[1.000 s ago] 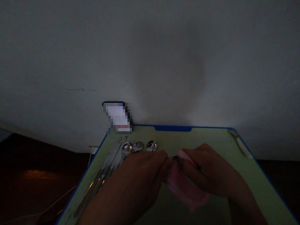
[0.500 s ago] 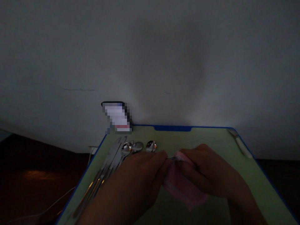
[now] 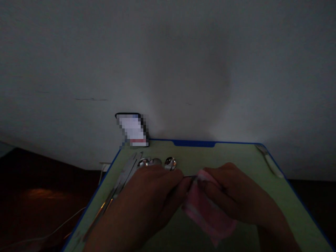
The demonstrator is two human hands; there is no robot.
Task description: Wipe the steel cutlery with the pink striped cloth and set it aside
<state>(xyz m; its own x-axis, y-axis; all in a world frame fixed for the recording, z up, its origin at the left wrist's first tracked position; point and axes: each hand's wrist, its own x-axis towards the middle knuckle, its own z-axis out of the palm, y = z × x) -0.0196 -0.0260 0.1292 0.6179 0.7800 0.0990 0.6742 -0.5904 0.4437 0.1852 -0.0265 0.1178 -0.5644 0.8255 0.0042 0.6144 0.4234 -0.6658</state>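
The scene is dim. My left hand (image 3: 154, 190) is closed in a pinch on one end of a thin metal utensil (image 3: 190, 176) over a green board with a blue rim (image 3: 236, 154). My right hand (image 3: 233, 192) is closed on a pink cloth (image 3: 207, 213) wrapped around the utensil's other end. The cloth hangs down onto the board between my hands. Just beyond my left hand lie several metal spoons (image 3: 170, 163) and long metal utensils (image 3: 126, 173), side by side on the board's left part.
One white-handled utensil (image 3: 270, 162) lies alone at the board's far right edge. A dark-framed object with a blurred face (image 3: 132, 130) leans on the grey wall behind the board. A white cable (image 3: 65, 222) runs over the dark surface at left.
My left hand has slid slightly left and forward, covering more of the spoons. The pink cloth has shifted a little lower. Both hands keep their hold.
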